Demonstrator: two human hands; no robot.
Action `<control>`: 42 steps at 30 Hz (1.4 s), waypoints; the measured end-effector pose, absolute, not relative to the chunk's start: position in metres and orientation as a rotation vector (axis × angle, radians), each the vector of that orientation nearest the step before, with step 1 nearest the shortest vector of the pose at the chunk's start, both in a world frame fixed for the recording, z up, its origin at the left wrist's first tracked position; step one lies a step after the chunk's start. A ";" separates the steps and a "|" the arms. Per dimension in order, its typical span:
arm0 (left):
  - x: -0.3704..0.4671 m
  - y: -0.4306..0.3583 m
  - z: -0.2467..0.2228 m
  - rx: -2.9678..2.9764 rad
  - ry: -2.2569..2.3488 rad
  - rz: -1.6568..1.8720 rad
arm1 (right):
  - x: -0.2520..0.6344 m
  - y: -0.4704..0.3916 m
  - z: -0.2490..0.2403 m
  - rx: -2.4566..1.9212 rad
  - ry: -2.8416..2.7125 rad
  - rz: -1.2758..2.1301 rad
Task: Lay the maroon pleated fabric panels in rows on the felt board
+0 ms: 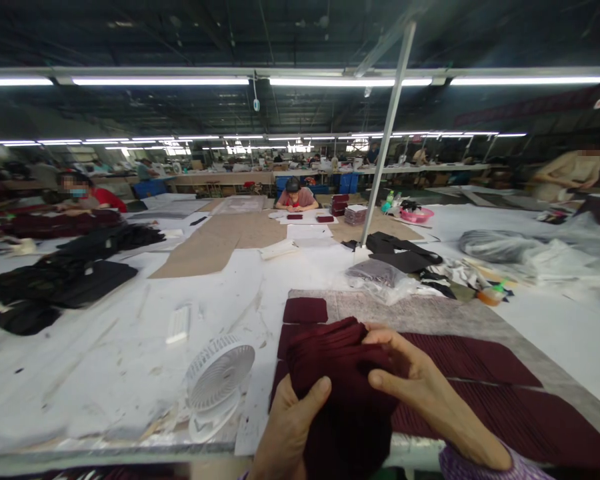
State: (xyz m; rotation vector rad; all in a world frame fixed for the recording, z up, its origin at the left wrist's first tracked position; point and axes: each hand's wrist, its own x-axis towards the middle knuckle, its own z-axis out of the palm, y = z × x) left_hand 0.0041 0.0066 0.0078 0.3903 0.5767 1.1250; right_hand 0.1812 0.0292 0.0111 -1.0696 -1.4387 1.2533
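Observation:
A thick bundle of dark red fabric pieces (345,373) is held up over the table's front edge. My left hand (293,427) grips its lower left side, thumb on top and the other fingers hidden behind. On the right side, my right hand (405,370) holds the bundle between thumb and fingers. Behind it, a short column of dark red pieces (305,310) lies flat. Overlapping rows of dark red pieces (475,360) are spread on the grey speckled cloth (380,307) to the right.
A white fan (223,377) stands left of my hands. Beyond lie a white slab (179,325), a clear plastic bag (383,277) and black cloth (400,253). A slanted metal pole (387,140) rises from the table. People sit across and at left; another person is at far right.

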 end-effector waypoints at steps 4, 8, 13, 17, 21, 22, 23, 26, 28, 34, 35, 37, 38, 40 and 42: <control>0.004 0.008 0.007 0.391 0.560 1.132 | 0.175 0.028 0.003 -1.051 -1.384 1.426; 0.002 0.009 0.009 0.385 0.601 1.153 | 0.174 0.029 -0.003 -1.106 -1.374 1.468; -0.004 0.013 0.012 0.258 0.587 1.226 | 0.173 0.031 0.003 -1.061 -1.423 1.492; -0.007 0.016 0.011 0.207 0.451 1.124 | 0.174 0.030 0.007 -1.066 -1.449 1.533; -0.004 0.015 0.013 0.203 0.485 1.164 | 0.174 0.030 0.006 -1.118 -1.502 1.440; -0.003 0.014 0.014 0.217 0.518 1.201 | 0.173 0.030 0.005 -1.135 -1.506 1.408; -0.002 0.012 0.014 0.244 0.549 1.241 | 0.172 0.030 0.004 -1.149 -1.503 1.384; 0.001 0.007 0.010 0.409 0.594 1.294 | 0.170 0.029 0.003 -1.156 -1.477 1.365; 0.001 0.005 0.006 0.497 0.609 1.255 | 0.169 0.028 0.002 -1.143 -1.475 1.360; -0.004 0.005 0.003 0.569 0.675 1.166 | 0.172 0.029 -0.001 -1.124 -1.527 1.065; -0.005 0.005 0.004 0.579 0.669 1.147 | 0.173 0.030 -0.001 -1.108 -1.528 1.040; -0.006 0.004 0.006 0.583 0.651 1.108 | 0.175 0.030 0.000 -1.067 -1.540 1.073; -0.007 0.004 0.007 0.580 0.645 1.092 | 0.175 0.030 0.001 -1.052 -1.549 1.100; -0.008 0.003 0.008 0.567 0.642 1.062 | 0.177 0.029 0.003 -1.034 -1.575 1.115; -0.008 0.003 0.007 0.560 0.642 1.054 | 0.178 0.028 0.003 -1.035 -1.625 1.078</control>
